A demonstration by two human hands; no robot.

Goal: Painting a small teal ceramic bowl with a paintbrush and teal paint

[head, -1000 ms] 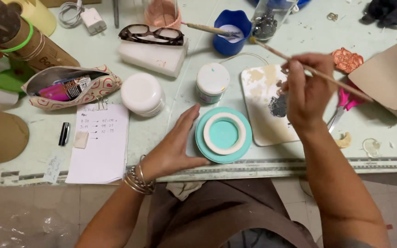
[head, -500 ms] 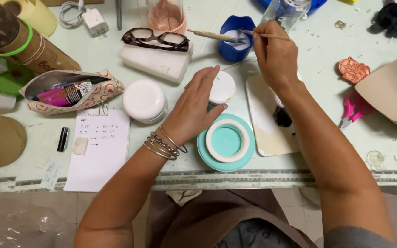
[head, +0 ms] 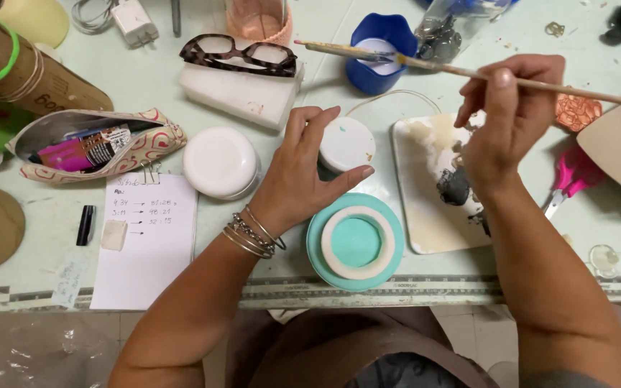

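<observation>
Left: the left hand (head: 303, 179) curls around a small white-lidded jar (head: 346, 144) on the worktop (head: 289, 151); the right hand (head: 508, 118) pinches a thin paintbrush (head: 425, 65) above a white palette (head: 429, 215).

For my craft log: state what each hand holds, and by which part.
Left hand grips the small white-lidded jar around its lid. Right hand pinches the thin paintbrush around mid-handle.

A pale green table (head: 310, 151) carries a teal dish (head: 355, 242), white palette (head: 433, 187), notepaper (head: 149, 251) and pencil case (head: 91, 147).
</observation>
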